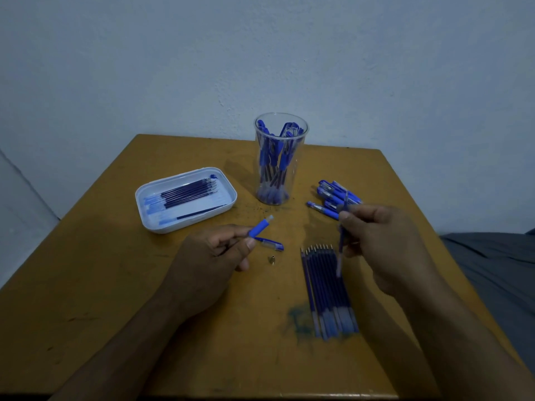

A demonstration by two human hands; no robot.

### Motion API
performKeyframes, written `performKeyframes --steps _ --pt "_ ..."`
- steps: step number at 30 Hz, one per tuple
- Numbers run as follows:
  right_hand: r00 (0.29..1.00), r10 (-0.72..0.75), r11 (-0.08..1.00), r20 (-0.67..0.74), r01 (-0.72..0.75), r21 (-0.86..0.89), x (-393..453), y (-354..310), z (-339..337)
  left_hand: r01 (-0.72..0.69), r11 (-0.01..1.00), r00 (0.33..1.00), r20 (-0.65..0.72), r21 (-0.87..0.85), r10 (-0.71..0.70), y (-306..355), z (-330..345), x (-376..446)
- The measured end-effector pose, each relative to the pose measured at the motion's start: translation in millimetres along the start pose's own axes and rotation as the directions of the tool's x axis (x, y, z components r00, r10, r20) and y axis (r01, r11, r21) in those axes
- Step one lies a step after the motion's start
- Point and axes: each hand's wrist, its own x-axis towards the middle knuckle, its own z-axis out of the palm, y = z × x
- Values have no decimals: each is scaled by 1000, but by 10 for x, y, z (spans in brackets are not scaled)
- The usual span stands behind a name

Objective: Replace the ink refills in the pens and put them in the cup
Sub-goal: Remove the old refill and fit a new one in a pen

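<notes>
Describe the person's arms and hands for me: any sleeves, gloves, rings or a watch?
Both forearms are bare right to the bottom edge of the picture, with no sleeves in view. The left hand and right hand are bare too: no gloves, and no rings, watch or bracelet show on them. The light is dim, so small details could be missed.

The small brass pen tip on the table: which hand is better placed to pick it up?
Left. The small brass pen tip lies just beside the left hand, though it holds a blue pen barrel; the right hand pinches a refill.

The single head-worn view looks forward and down from close above the table (115,285). It faces the far wall (260,53), taking in both forearms.
</notes>
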Motion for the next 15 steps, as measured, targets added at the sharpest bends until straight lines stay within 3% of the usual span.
performKeyframes --steps 2,4,9,15 --pt "997 -31 924 68 55 -377 -6 38 -104 -10 1000 1000 3 19 10 7 5 -6" --pt "993 22 830 117 47 -555 -28 81 -150 -13 999 1000 3 33 13 8 7 -13" --pt "998 15 735 67 34 -678 -136 222 -87 2 1000 1000 7 32 -2 0 8 -13" --pt "998 7 714 69 44 -699 -237 229 -96 13 999 1000 10 46 -13 -2 7 -23"
